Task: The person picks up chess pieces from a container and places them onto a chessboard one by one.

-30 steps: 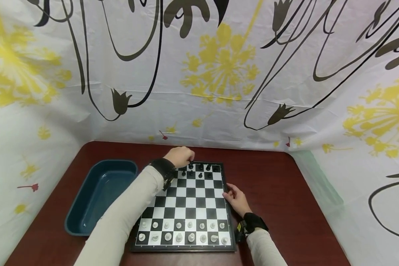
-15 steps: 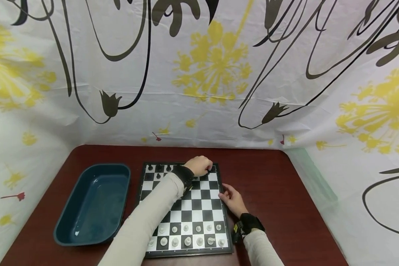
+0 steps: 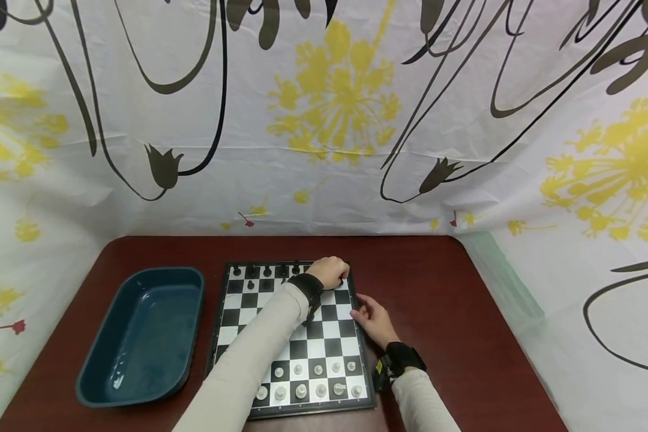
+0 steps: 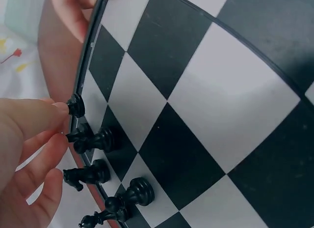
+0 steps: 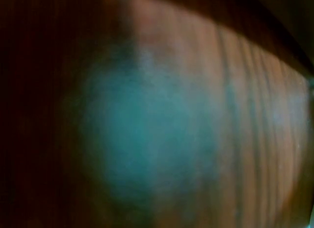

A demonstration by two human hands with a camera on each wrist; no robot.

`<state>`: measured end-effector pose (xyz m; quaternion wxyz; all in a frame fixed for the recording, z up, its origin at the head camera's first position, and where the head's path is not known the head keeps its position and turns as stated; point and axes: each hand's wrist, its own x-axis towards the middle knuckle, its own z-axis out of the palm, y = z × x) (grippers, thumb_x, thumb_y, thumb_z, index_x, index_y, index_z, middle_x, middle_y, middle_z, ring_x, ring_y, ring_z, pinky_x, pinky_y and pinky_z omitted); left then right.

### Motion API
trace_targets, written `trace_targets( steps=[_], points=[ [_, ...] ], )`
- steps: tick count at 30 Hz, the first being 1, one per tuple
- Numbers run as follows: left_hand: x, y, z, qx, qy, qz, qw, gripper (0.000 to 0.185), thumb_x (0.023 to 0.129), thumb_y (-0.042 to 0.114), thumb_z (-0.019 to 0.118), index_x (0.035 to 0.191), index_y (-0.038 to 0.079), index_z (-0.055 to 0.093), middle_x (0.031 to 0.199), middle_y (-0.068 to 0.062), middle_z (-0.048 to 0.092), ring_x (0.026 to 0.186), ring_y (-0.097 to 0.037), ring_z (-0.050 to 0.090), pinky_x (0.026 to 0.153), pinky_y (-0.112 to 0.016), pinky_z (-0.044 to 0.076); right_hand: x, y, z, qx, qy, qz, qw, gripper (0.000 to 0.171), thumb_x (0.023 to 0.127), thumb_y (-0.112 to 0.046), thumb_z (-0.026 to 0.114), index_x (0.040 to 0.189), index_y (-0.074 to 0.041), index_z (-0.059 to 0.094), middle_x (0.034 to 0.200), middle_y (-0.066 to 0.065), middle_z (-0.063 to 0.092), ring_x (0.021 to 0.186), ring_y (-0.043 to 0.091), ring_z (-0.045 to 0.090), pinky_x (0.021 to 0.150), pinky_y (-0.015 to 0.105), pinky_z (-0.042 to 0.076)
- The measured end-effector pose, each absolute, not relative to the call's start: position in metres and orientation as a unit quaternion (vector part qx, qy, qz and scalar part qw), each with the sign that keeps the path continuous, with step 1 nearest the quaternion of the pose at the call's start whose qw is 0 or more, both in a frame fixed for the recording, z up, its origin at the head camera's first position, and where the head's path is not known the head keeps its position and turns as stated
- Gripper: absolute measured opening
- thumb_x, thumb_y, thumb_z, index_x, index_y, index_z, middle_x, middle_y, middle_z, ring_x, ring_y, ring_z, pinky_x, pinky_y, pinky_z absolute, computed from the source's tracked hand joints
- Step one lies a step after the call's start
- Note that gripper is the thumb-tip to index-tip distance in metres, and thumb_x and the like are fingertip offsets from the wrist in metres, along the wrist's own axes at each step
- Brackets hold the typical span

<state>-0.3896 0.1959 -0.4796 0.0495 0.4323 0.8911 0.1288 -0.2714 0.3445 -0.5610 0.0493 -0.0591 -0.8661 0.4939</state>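
Head view, left hand: the left hand [image 3: 330, 273] is out over the far right corner of the board [image 3: 294, 336], fingers curled down among the black pieces [image 3: 264, 272] on the back row.
Head view, right hand: the right hand [image 3: 371, 318] sits at the board's right edge, fingers resting against the rim, relaxed and grasping nothing.
Head view, board: it lies flat on the red-brown table [image 3: 443, 312]; white pieces [image 3: 313, 384] fill the two near rows, black pieces line the far rows.
Head view, tray: a dark blue tray [image 3: 140, 336] stands just left of the board, apart from it.
Head view, backdrop: a white sheet [image 3: 324, 120] with yellow flowers and black lines hangs behind and to both sides.
Left wrist view, hand: the left hand's fingertips [image 4: 59, 109] touch the top of a black pawn [image 4: 75, 105] right at the board's rim; whether they pinch it I cannot tell.
Left wrist view, neighbours: more black pieces stand just beside that pawn, close to the curled fingers.
Left wrist view, other hand: the right hand's fingers [image 4: 73, 12] show at the board's edge.
Right wrist view: all blur, brown wood grain and a bluish smear; the hand itself is not visible here.
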Motion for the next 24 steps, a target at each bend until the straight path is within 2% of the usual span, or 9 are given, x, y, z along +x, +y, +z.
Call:
trace_targets(
  steps=[8,15,20,24],
  points=[
    [-0.386,0.185,-0.483,0.411,0.903,0.116,0.049,0.015,0.079,0.0,0.062,0.088,0.011,0.067,0.084,0.003,0.063,0.071,-0.01,0.056,0.06,-0.022,0.044,-0.275,0.333,-0.559,-0.036,-0.866,0.497,0.04,0.043,0.081,-0.012,0.068,0.12,-0.001,0.054,0.069,0.003,0.051,0.059,0.009,0.046,0.057,0.02,0.038],
    [-0.389,0.178,-0.486,0.386,0.912,0.121,0.062,0.015,0.08,0.006,0.064,0.094,0.012,0.066,0.091,0.0,0.064,0.079,-0.012,0.06,0.066,-0.024,0.048,-0.283,0.329,-0.564,-0.009,-0.865,0.5,0.046,0.041,0.081,-0.014,0.068,0.118,-0.001,0.056,0.069,0.002,0.051,0.059,0.009,0.046,0.057,0.021,0.039],
    [-0.393,0.176,-0.487,0.392,0.909,0.123,0.071,0.021,0.082,0.015,0.064,0.103,0.014,0.064,0.099,0.0,0.062,0.086,-0.013,0.059,0.069,-0.027,0.048,-0.283,0.338,-0.568,-0.022,-0.866,0.498,0.031,0.041,0.081,-0.013,0.067,0.118,0.0,0.056,0.069,0.001,0.05,0.059,0.008,0.045,0.058,0.02,0.038],
    [-0.403,0.166,-0.476,0.394,0.913,0.099,0.035,0.026,0.082,0.025,0.065,0.106,0.016,0.063,0.105,-0.001,0.059,0.098,-0.018,0.054,0.074,-0.032,0.048,-0.289,0.351,-0.567,-0.028,-0.872,0.489,0.005,0.042,0.081,-0.014,0.067,0.116,0.005,0.055,0.069,0.002,0.052,0.06,0.008,0.046,0.058,0.02,0.038]
  ],
)
